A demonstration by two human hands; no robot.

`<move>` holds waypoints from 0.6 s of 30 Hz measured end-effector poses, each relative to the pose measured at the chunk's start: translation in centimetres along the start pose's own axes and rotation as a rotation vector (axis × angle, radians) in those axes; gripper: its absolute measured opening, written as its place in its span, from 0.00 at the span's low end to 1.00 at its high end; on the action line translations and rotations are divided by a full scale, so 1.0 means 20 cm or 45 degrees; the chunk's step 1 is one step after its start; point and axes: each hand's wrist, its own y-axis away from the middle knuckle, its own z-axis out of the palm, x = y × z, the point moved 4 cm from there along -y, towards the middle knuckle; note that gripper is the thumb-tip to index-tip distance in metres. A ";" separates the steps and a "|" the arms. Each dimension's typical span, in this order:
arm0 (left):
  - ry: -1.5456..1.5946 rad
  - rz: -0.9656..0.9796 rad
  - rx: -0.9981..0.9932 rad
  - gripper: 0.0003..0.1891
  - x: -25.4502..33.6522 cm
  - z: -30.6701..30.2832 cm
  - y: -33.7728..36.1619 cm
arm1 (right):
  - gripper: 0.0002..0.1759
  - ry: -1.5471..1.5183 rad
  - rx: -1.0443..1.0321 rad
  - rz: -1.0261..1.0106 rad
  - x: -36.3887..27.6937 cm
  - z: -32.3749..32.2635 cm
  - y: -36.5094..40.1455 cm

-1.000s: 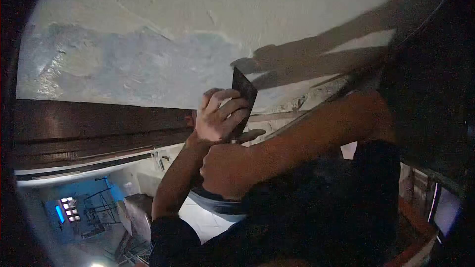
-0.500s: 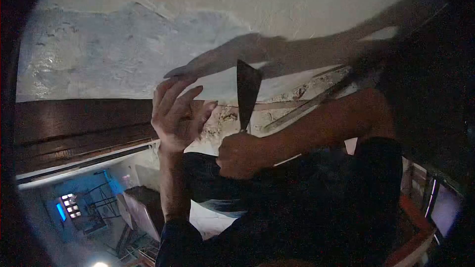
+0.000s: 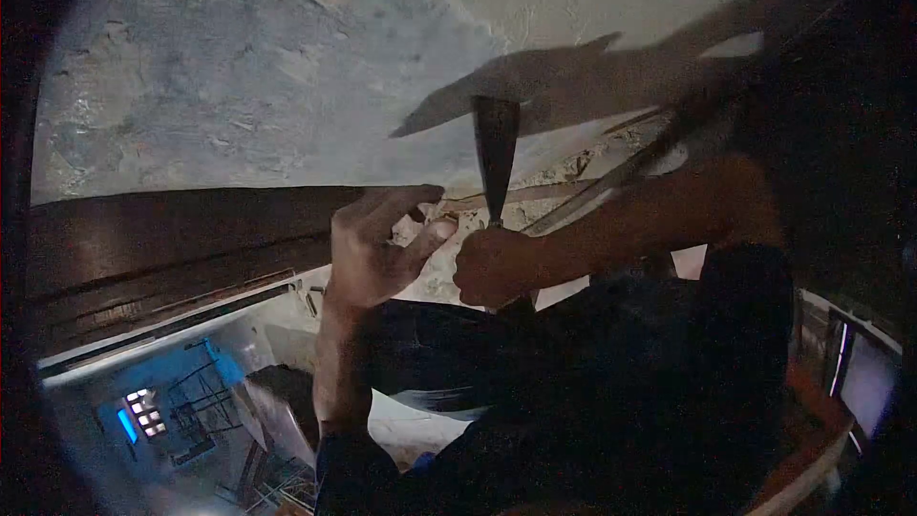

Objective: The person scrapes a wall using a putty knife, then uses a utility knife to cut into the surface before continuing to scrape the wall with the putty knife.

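Observation:
A putty knife stands nearly upright in my right hand, whose fingers are wrapped round its handle. The dark blade widens toward its top end, which overlaps the pale plastered surface in this view. My left hand is raised just left of the right fist, empty, with bent fingers and the thumb apart. Behind the blade and the hands runs a rough, broken strip along the plaster's lower edge. A shadow of an arm and hand falls across the plaster above the knife.
A dark brown beam borders the plaster on the left. Far below at lower left, a blue-lit room shows a bright window and metal frames. A reddish-brown edge lies at lower right.
My left hand has lowered and moved right, closer to the right fist, its fingers bending more. The putty knife and right hand have shifted slightly right, the blade now more face-on.

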 end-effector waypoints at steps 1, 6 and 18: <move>0.136 -0.147 -0.063 0.22 -0.03 0.05 0.01 | 0.07 -0.051 -0.046 0.086 0.03 0.00 0.00; 0.083 -0.130 -0.173 0.28 -0.11 0.19 0.01 | 0.17 -0.524 0.465 0.488 0.25 -0.08 0.02; 0.679 -0.678 -0.832 0.22 -0.19 0.41 0.00 | 0.12 -0.268 0.242 -0.214 -0.07 0.19 -0.16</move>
